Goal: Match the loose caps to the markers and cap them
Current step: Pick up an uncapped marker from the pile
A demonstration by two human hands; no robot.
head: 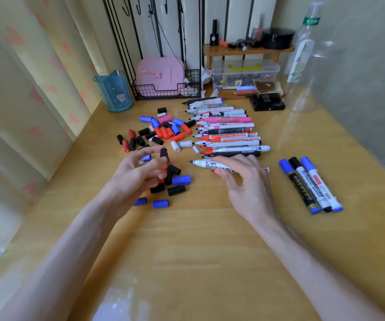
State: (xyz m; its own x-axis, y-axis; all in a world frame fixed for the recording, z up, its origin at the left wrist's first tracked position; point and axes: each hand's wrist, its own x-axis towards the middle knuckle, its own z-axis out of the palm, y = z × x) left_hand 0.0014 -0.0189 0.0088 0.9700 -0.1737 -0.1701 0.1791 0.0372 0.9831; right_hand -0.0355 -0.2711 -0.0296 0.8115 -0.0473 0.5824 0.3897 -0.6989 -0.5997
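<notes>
Wooden tabletop (pixel 198 251) laid out for sorting: loose caps (pixel 163 132) heaped left, uncapped markers (pixel 228 133) rowed just beside, tips toward them, capped markers (pixel 309 184) parked near right; fingers of left hand (pixel 138 174) pinching black cap (pixel 163 153), fingers of right hand (pixel 247 184) curled round white marker (pixel 204 163), probably for pairing.

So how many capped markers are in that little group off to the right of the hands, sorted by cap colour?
Blue-capped markers: 2
Black-capped marker: 1
Total: 3
</notes>
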